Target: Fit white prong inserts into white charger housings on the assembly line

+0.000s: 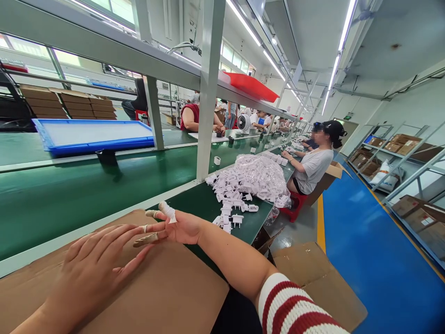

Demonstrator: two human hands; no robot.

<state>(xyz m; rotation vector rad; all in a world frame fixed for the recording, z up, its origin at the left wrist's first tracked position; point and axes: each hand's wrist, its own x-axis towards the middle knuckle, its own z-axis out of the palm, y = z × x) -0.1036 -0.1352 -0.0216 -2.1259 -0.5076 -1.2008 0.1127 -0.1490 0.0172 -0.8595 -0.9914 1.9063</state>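
My left hand (99,262) lies flat, fingers spread, on a brown cardboard sheet (181,297) on the green bench. My right hand (177,226) reaches across from the right, palm up, with tape or finger cots on its fingertips; its fingers touch the tips of my left fingers. Neither hand holds anything. Just beyond my right hand lies a loose pile of white plastic plug parts (232,199), backed by a clear bag full of the same parts (259,174).
A green conveyor belt (69,195) runs along the left with a blue tray (93,134) behind it. Grey posts (208,93) hold an overhead shelf. A seated person in grey (313,167) works further down. Open cardboard boxes (313,273) stand right; racks line the blue aisle.
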